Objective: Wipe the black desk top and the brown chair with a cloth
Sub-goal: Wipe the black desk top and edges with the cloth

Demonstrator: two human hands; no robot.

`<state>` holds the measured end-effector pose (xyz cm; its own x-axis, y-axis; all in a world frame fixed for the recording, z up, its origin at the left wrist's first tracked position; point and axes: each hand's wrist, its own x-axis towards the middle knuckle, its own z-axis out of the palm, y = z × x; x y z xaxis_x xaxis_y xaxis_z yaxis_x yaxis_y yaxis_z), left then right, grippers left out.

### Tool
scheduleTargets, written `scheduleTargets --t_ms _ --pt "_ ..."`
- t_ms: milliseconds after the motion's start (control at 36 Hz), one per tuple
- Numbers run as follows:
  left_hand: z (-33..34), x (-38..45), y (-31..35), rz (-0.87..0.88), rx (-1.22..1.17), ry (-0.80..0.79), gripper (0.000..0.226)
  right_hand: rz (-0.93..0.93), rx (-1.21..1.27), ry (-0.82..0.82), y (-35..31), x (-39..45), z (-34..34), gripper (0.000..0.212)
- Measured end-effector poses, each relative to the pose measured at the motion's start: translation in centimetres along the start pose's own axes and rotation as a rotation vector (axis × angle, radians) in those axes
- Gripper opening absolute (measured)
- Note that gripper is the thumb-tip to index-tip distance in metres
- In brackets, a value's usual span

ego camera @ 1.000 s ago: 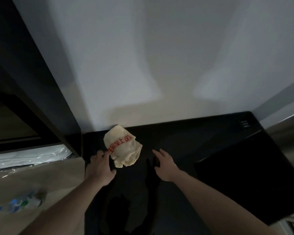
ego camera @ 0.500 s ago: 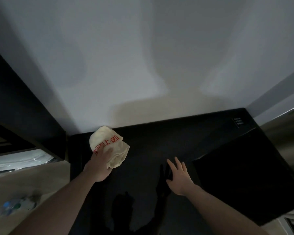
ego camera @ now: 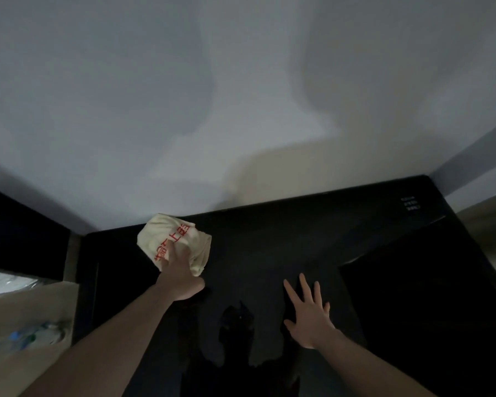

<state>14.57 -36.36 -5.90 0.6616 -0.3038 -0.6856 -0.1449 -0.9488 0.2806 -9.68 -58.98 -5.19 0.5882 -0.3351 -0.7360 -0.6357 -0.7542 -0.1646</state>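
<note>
white wall (ego camera: 241,96) behind | plastic bottles (ego camera: 26,338) lower left | white plastic sheet (ego camera: 3,285) far left

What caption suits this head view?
Left hand presses cloth on black desk near wall; right hand rests flat.

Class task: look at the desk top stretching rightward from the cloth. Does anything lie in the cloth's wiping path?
Only the right hand, spread flat on the black desk top, nearer the person than the cloth under the left hand. The far strip along the wall looks bare.

Cloth (ego camera: 174,239) lettering partly hidden.
</note>
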Motion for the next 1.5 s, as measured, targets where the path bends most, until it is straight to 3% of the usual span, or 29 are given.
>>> scheduleTargets --t_ms 167,361,500,667,972,1222,1500 --pt "0.3 -1.0 4.3 0.024 0.088 -0.114 0.111 -0.008 -0.014 -0.029 0.1 0.4 -0.3 0.096" --pt "-1.1 -2.9 2.8 -0.043 0.196 -0.206 0.094 -0.007 -0.019 -0.007 -0.2 -0.3 -0.8 0.094" --pt "-1.2 -3.8 0.3 0.025 0.208 -0.130 0.085 -0.015 0.024 0.065 -0.1 -2.4 -0.8 0.091" --pt "-0.8 -5.0 -0.8 0.128 0.014 0.012 0.083 -0.044 -0.003 0.090 0.4 -4.8 -0.7 0.090" --pt "0.1 -3.5 2.0 0.047 0.027 -0.045 0.098 -0.007 0.023 0.122 4.8 -4.4 -2.2 0.090" --pt "3.2 -2.3 11.2 0.112 0.138 -0.069 0.092 -0.047 0.036 0.093 12.5 -1.0 -3.8 0.090" --pt "8.2 -0.2 30.3 0.213 0.171 -0.117 0.087 -0.088 0.015 0.113 24.5 2.6 -7.6 0.089"
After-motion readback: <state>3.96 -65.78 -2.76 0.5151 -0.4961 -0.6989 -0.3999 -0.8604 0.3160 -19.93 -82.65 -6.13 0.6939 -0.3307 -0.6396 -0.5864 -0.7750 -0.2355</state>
